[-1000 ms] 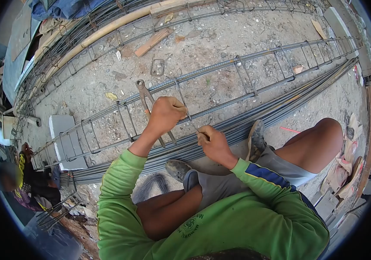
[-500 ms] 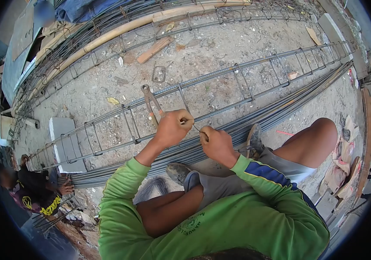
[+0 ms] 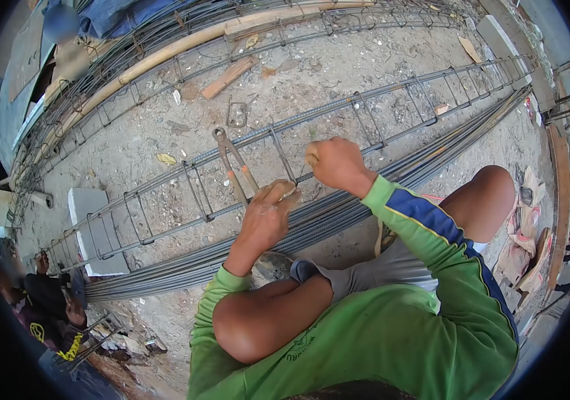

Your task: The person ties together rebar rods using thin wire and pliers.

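Note:
A long steel rebar cage [image 3: 338,164] with rectangular stirrups crosses in front of me. My left hand [image 3: 268,215] is closed, its fingertips at the lower bar beside the foot of a stirrup [image 3: 278,148]. To the right and slightly higher, my right hand [image 3: 340,163] makes a fist over the cage; whatever it pinches is hidden. Rusty pincers [image 3: 232,160] with orange on the handles lie across the cage, left of my hands, jaws pointing away. Under and nearer than the cage runs a thick bundle of loose rebar [image 3: 318,223].
A pale block [image 3: 98,230] sits beneath the cage's left part, and another slab [image 3: 498,40] at its far right. Beyond lie a piece of wood [image 3: 230,77], a bamboo pole [image 3: 185,45] and more cages. A co-worker [image 3: 48,303] is at the lower left.
My hands have drawn apart: the right rose and moved slightly right over the cage, the left dropped a little. The view has shifted slightly. The co-worker's near hand has moved left.

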